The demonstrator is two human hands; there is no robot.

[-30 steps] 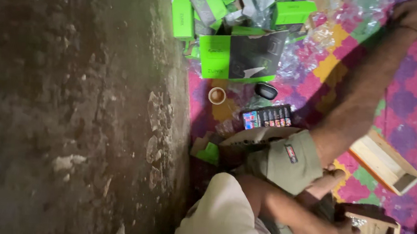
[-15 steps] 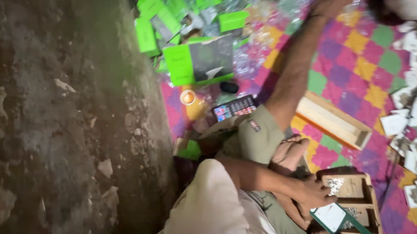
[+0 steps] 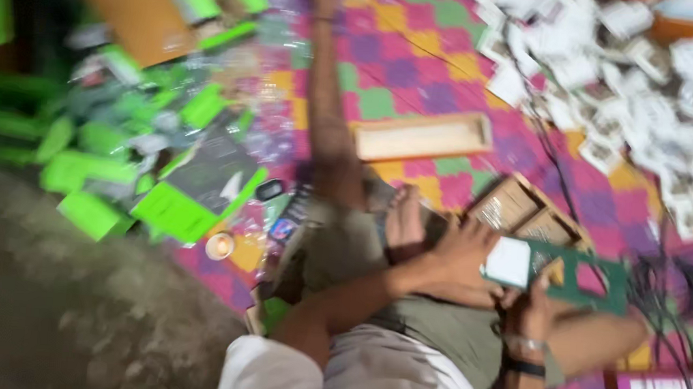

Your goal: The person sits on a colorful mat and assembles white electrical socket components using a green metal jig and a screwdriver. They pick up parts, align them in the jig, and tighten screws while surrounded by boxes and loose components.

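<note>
Both hands meet at about four o'clock from the middle of the view. The left hand (image 3: 460,255) is curled round the near edge of a flat green frame (image 3: 581,276) with a white card (image 3: 508,263) set in it; the right hand (image 3: 533,309) grips it from below (the blur hides the fingers). Just beyond lies a wooden tray (image 3: 524,211). Loose green boxes (image 3: 170,211) litter the nine o'clock side, pale packets (image 3: 654,102) heap at one o'clock, over a soft checked mat (image 3: 404,68).
</note>
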